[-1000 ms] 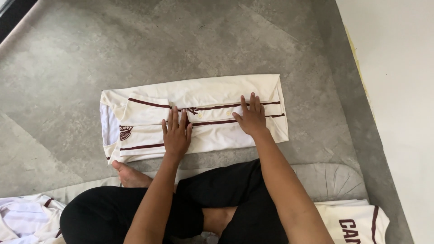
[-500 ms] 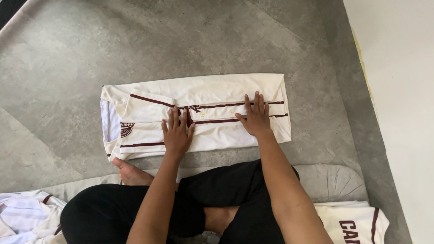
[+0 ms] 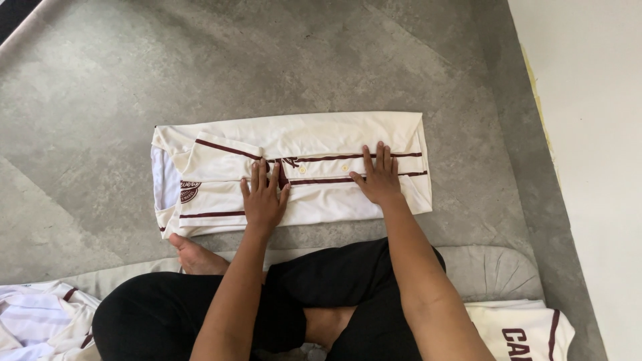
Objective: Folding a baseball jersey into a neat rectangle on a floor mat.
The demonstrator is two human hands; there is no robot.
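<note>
Cream button-front jersey with maroon piping, folded into a long strip, lies on the grey floor, long axis running across both hands. Left hand and right hand press flat on it, fingers spread, gripping nothing; left sits mid-strip, right nearer the right end.

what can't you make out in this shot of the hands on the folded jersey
- Head view: the cream jersey under the left hand and right hand; both palms cover the button strip there.
- Head view: the second jersey at bottom right, cut off by the frame edge.
- Head view: the white garment at bottom left, cut off by the edge and partly hidden by the black-clad knee.
</note>
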